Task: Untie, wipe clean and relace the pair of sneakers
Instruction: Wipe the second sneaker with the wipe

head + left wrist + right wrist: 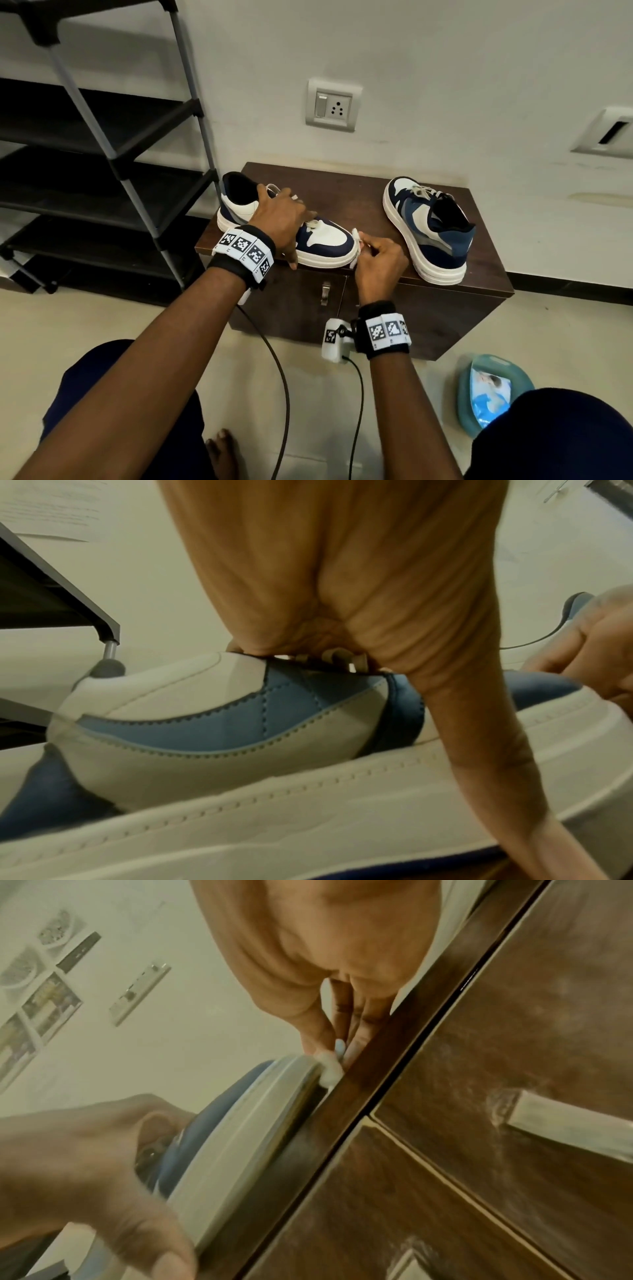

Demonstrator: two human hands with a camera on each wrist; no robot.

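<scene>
A navy, blue and white sneaker point(322, 240) lies on the left of the low wooden cabinet point(363, 192), toe pointing right. My left hand point(277, 219) grips it from above over the laces, thumb down against its white sole point(308, 799). My right hand point(378, 260) pinches a small white wipe point(357, 236) and holds it against the toe end of the sole point(240, 1139). The wipe point(329, 1069) sits squeezed between fingertips and sole rim. The second sneaker point(431, 226) stands on the cabinet's right side, laces tied, untouched.
A black shoe rack point(102, 154) stands to the left of the cabinet. A blue pack of wipes point(489, 394) lies on the floor at the lower right. A wall socket point(330, 106) is above the cabinet. Wrist-camera cables hang down before the cabinet doors point(514, 1069).
</scene>
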